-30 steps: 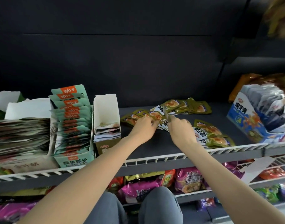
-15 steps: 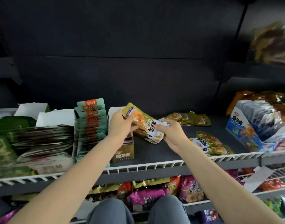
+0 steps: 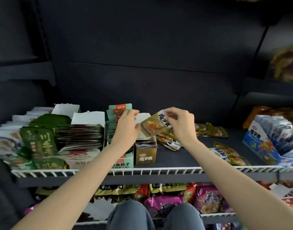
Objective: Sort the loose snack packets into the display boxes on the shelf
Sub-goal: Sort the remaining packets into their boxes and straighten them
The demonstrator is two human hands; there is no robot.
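My right hand (image 3: pixel 179 123) pinches the top of an olive-gold snack packet (image 3: pixel 153 126) and holds it tilted over the small gold display box (image 3: pixel 145 156). My left hand (image 3: pixel 126 127) grips the box's white back flap (image 3: pixel 143 117), thumb against the packet's lower edge. The box holds a few flat packets. More olive-gold packets lie loose on the dark shelf: a pile under my right wrist (image 3: pixel 170 141), a row at the back (image 3: pixel 210 130) and some by the front rail (image 3: pixel 229 154).
Left of the gold box stand a teal display box (image 3: pixel 120 165), a white box of dark packets (image 3: pixel 82 156) and green packets (image 3: pixel 41 143). A blue display box (image 3: pixel 262 143) sits at the right. A white wire rail (image 3: pixel 159 170) edges the shelf; lower shelves hold more snacks.
Both hands have lifted a packet from the loose pile and carried it left over the gold box. My left hand has shifted onto the box's flap. The camera has tilted and moved left.
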